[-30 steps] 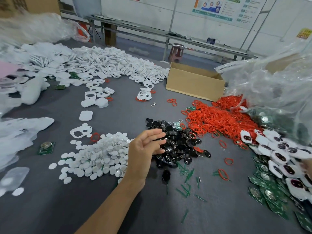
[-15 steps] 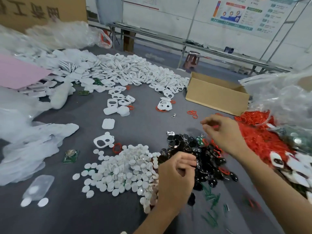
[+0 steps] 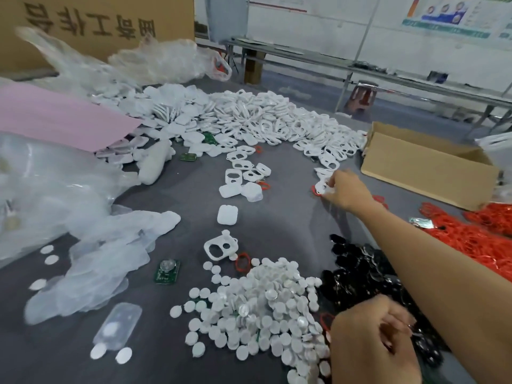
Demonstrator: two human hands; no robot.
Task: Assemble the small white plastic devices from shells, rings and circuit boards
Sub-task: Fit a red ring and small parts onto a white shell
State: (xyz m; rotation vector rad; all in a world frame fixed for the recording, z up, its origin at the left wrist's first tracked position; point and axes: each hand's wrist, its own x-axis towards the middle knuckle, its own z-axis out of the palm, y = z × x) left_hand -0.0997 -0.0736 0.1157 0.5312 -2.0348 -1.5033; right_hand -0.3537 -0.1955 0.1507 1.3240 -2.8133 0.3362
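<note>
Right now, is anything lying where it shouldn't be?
Yes: a green circuit board lies alone by the plastic bags, and one red ring sits beside the white disc pile, away from the red heap.

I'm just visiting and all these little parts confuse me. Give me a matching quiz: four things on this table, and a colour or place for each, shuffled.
Things:
1. disc pile
2. ring heap
3. lone circuit board
4. one holed shell

Descriptions:
A. pinched by the right hand
B. orange-red, far right
C. white, beside the left hand
D. green, with a silvery round part on top

Pairs: 1-C, 2-B, 3-D, 4-A
</note>
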